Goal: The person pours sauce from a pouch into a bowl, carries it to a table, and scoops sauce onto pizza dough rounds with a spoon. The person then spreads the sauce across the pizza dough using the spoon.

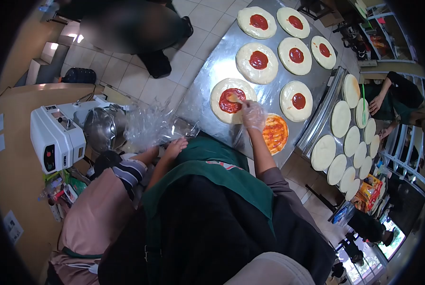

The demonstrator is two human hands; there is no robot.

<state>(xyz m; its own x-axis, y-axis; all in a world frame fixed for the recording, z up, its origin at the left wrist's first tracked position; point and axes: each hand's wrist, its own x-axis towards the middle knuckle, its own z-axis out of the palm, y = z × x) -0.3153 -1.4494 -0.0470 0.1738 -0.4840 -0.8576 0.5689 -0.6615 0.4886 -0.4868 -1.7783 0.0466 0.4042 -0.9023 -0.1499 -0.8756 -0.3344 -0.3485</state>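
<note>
My right hand [253, 115], in a clear plastic glove, is closed around the handle of a spoon [233, 98]. The spoon's bowl rests in red sauce on a round dough base [216, 107], where the sauce is partly spread from the middle. Just below this hand lies another base [275, 134], coated in orange-red sauce almost to its rim. Bare and with fingers loosely extended, my left hand [176, 147] rests at the near table edge beside a crumpled clear plastic bag [150, 121]; I see nothing held in it.
Several dough bases with sauce in their centres [258, 60] lie across the metal table [207, 71]. To the right, a second table carries plain bases [341, 119], with a co-worker's hand [376, 103] near them. A mixer [58, 135] stands left, near a person in a pink top [98, 204].
</note>
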